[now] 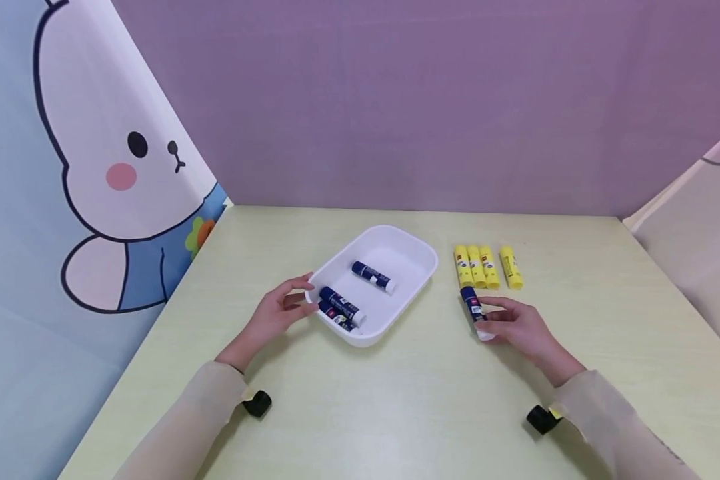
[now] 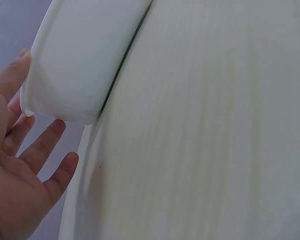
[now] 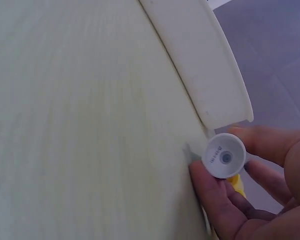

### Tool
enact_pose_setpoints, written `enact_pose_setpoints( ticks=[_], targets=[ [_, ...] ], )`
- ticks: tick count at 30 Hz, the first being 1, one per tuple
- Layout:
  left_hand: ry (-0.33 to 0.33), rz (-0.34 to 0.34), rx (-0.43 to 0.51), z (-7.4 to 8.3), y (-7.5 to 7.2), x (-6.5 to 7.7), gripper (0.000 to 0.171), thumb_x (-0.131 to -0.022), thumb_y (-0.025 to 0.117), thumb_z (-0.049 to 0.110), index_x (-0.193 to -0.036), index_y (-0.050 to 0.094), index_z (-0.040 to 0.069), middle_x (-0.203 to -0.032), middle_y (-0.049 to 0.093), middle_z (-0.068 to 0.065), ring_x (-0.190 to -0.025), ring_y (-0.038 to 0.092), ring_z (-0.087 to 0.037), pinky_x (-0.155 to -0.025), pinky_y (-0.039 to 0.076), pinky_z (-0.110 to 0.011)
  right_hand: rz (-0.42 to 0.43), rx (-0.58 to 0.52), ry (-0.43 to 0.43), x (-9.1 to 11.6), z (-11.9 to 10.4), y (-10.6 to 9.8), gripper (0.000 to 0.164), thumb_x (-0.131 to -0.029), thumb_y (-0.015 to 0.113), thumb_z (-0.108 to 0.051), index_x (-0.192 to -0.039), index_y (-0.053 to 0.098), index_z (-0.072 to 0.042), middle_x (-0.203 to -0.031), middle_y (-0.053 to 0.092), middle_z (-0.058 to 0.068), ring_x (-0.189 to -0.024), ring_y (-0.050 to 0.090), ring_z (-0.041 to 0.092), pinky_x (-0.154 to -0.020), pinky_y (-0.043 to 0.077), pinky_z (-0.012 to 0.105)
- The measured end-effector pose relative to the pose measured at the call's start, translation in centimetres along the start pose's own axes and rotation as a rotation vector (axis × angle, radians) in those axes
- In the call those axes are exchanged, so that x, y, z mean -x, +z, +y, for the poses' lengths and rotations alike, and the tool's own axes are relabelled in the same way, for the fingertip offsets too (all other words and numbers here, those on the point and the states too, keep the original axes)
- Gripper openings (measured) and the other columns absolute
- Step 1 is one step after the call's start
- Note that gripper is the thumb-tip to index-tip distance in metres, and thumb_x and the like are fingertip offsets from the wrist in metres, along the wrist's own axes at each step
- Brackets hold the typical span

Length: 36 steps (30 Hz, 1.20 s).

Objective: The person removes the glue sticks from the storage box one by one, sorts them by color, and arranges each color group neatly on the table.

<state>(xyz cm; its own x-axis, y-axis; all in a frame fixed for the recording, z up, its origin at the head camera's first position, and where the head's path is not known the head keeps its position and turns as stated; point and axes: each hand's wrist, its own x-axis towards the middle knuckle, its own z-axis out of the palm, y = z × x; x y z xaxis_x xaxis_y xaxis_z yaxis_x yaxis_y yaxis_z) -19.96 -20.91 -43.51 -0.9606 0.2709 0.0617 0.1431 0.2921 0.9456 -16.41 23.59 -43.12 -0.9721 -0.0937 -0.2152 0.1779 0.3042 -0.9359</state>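
A white plastic tray stands on the table with three navy glue sticks lying inside it. At its near left end, my left hand holds the rim between thumb and fingers; the left wrist view shows the fingertips against the tray's outer wall. To the right of the tray, my right hand pinches another navy glue stick near its white end. That round white base faces the camera in the right wrist view. Several yellow glue sticks lie just beyond this hand.
One yellow glue stick lies slightly apart to the right of the others. A purple backdrop rises behind the pale table, and a cartoon-printed cloth hangs at the left. Each wrist carries a small black camera.
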Motion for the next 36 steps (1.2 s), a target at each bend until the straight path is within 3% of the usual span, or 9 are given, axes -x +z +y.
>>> enact_pose_setpoints(
  ticks=[12,17,29,36],
  targets=[
    [-0.003,0.011,0.014,0.0,0.1,-0.1,0.036,-0.092,0.07,0.004,-0.126,0.057,-0.001,-0.157,0.037,-0.012,-0.122,0.056,-0.042,-0.09,0.056,-0.032,-0.08,0.196,0.002,-0.1,-1.0,-0.8,0.064,-0.091,0.073,-0.01,-0.145,0.043,0.005,-0.109,0.06,0.021,-0.087,0.063,0.022,-0.074,0.062,0.036],
    [0.006,0.012,0.029,-0.2,0.1,-0.1,0.037,-0.092,0.07,0.003,-0.126,0.057,-0.001,-0.157,0.037,-0.013,-0.121,0.057,-0.042,-0.09,0.056,-0.031,-0.128,0.197,0.025,-0.4,-1.2,-0.5,0.069,-0.091,0.073,-0.011,-0.148,0.036,0.002,-0.101,0.062,0.02,-0.08,0.068,0.025,-0.071,0.062,0.04],
    [0.007,0.006,0.022,-0.3,0.1,-0.2,0.037,-0.092,0.071,0.003,-0.126,0.057,-0.001,-0.157,0.036,-0.013,-0.122,0.056,-0.042,-0.09,0.056,-0.031,-0.124,0.278,0.08,-0.9,-1.4,0.6,0.074,-0.091,0.073,-0.018,-0.148,0.027,-0.006,-0.081,0.066,0.015,-0.061,0.066,0.025,-0.059,0.061,0.039],
    [0.007,0.005,0.007,-0.3,0.1,-0.2,0.037,-0.092,0.07,0.005,-0.127,0.057,0.0,-0.157,0.036,-0.013,-0.123,0.055,-0.042,-0.091,0.056,-0.032,-0.122,0.259,0.089,-1.0,-1.4,0.6,0.076,-0.091,0.073,-0.019,-0.148,0.025,-0.007,-0.077,0.066,0.014,-0.059,0.066,0.025,-0.058,0.061,0.039]
  ],
)
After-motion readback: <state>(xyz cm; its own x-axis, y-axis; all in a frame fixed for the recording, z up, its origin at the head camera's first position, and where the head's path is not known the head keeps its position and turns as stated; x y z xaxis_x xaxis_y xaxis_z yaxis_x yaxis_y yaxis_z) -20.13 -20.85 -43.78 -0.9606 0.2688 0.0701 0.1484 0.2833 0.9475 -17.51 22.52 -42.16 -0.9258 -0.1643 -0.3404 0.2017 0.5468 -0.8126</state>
